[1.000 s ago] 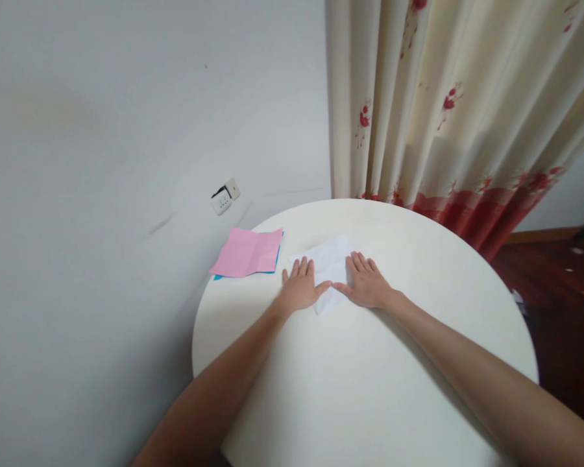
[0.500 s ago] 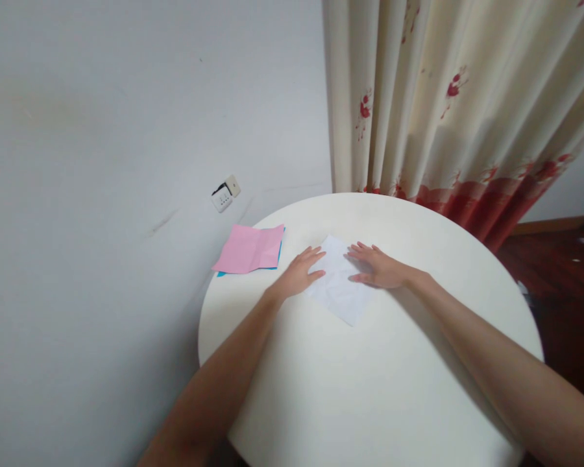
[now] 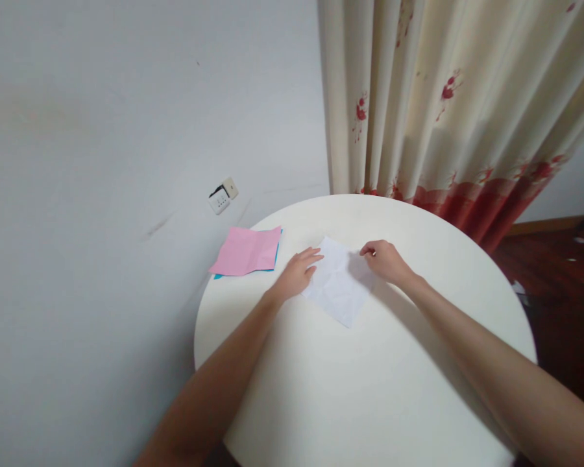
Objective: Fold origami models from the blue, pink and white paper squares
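A white sheet of paper (image 3: 338, 292) with faint creases lies flat on the round white table (image 3: 321, 389), one corner pointing towards me. My left hand (image 3: 296, 272) rests on its left side, fingers stretched out and slightly apart. Over the sheet's upper right edge, my right hand (image 3: 383, 261) is closed, thumb and fingertips together and the other fingers curled. It casts a shadow on the paper, and nothing shows between its fingertips.
To the left, a pink sheet (image 3: 247, 251) lies on top of a blue sheet (image 3: 277, 256) at the table's edge. A wall with a socket (image 3: 219, 201) stands on the left. A cream and red curtain (image 3: 409, 130) hangs behind the table.
My right hand has gone from spread flat on the white paper to closed, its fingertips drawn together and lifted. My left hand stays on the sheet. The view has shifted slightly.
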